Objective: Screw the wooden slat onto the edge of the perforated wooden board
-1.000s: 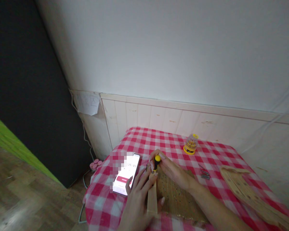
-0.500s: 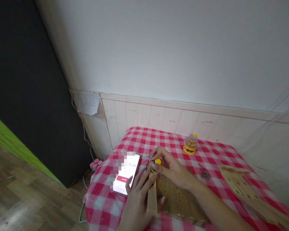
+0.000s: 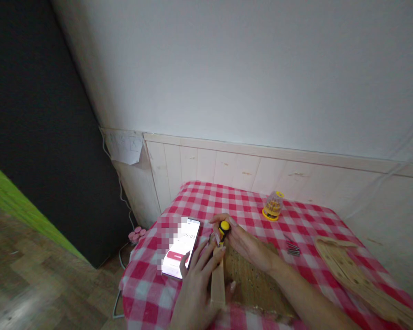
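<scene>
My right hand (image 3: pixel 239 240) has its fingers curled around the yellow and black handle of a screwdriver (image 3: pixel 224 226), whose end cap points up towards me. The screwdriver stands at the far end of a pale wooden strip (image 3: pixel 218 284); its tip is hidden by fingers. My left hand (image 3: pixel 199 279) straddles that strip, fingers stretched along its left side towards the screwdriver and thumb on the right side. Against the strip lies a brown wooden board (image 3: pixel 254 282) with several small holes. Close by on the left, a phone (image 3: pixel 179 254) with a lit screen lies partly behind my left fingers.
A red and white checked cloth (image 3: pixel 199 197) covers the table. Farther back stands a clear, yellow-based bit case (image 3: pixel 273 206). Several metal pieces (image 3: pixel 293 248) lie right of the board, and curved wooden parts (image 3: pixel 351 270) farther right. A panelled wall (image 3: pixel 237 165) borders the table's back.
My right fingers have shifted around the screwdriver handle, and more of its black side and round yellow end shows. My left hand, the strip and the board stay put.
</scene>
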`<state>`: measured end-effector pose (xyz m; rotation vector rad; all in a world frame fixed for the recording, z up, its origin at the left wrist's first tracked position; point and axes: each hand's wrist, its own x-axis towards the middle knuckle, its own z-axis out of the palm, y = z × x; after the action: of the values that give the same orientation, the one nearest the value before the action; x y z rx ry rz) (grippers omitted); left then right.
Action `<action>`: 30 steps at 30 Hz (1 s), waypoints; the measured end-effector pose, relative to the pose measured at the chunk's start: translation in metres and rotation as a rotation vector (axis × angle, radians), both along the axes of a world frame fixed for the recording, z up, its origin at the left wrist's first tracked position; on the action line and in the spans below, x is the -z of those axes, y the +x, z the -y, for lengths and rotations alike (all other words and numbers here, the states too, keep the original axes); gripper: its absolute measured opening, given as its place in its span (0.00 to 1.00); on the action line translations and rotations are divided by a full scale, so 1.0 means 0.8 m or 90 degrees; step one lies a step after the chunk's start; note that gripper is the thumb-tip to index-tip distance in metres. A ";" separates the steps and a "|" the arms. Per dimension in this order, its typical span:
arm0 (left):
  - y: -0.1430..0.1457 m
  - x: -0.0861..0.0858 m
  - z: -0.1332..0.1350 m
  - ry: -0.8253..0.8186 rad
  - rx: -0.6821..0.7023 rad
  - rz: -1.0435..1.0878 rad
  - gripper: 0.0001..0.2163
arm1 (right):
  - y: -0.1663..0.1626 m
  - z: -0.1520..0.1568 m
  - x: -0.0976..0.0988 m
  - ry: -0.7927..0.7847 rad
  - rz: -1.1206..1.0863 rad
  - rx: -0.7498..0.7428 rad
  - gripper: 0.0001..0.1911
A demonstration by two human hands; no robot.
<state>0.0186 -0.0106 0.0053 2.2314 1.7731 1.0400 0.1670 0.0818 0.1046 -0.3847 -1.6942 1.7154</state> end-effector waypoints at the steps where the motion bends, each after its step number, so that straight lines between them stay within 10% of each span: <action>1: 0.000 0.000 0.000 0.002 0.000 0.000 0.31 | 0.001 -0.001 -0.001 -0.003 0.001 -0.002 0.27; 30: 0.000 -0.001 0.001 -0.004 0.003 -0.001 0.31 | 0.002 -0.008 0.002 0.039 0.055 0.059 0.27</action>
<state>0.0186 -0.0111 0.0062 2.2322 1.7684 1.0308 0.1682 0.0879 0.1027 -0.5065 -1.7580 1.5969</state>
